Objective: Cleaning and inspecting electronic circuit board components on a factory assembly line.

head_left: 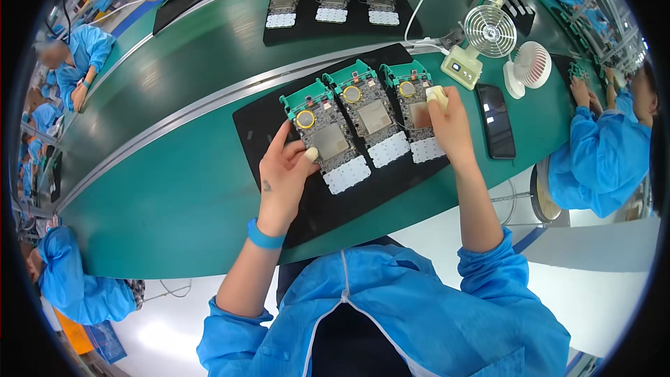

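Observation:
Three grey circuit boards lie side by side, tilted, each with a green plastic frame at its top, a round yellow-rimmed part and a white dotted strip at its bottom. My left hand (282, 180) holds the left circuit board (331, 142) by its left edge, index finger along the side, cream-capped thumb near its lower part. Nothing touches the middle circuit board (375, 117). At the right circuit board (421, 115), my right hand (452, 124) is closed in a pinch over the right edge. Cream finger cots (437, 98) cover its fingertips; what they pinch, if anything, is hidden.
Under the boards lies a black mat (262, 122) on a green table (153, 216). A black phone (496, 122), a small white fan (530, 68) and a round-grilled fan (490, 31) stand right. Beyond a metal rail, another mat carries boards (336, 0). Co-workers sit on both sides.

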Demonstrator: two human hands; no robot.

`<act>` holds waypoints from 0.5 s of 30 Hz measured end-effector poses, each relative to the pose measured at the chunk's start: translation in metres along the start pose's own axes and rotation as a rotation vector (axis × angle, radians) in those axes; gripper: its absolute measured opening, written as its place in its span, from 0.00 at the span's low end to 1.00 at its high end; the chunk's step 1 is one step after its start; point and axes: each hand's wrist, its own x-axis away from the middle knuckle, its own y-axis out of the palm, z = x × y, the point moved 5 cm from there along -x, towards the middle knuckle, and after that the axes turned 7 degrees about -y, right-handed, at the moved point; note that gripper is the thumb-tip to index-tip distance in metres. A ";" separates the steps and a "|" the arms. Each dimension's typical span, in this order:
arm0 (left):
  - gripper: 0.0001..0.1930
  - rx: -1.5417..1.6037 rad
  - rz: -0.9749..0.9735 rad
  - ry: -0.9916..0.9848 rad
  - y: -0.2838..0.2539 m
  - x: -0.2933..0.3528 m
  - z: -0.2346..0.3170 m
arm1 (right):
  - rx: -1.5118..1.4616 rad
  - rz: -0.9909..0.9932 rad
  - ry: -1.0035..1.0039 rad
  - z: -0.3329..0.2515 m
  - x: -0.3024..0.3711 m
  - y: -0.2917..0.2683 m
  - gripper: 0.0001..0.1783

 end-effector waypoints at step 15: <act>0.26 -0.162 0.085 0.286 0.026 -0.024 0.001 | -0.572 -0.145 -0.113 -0.075 0.027 0.038 0.09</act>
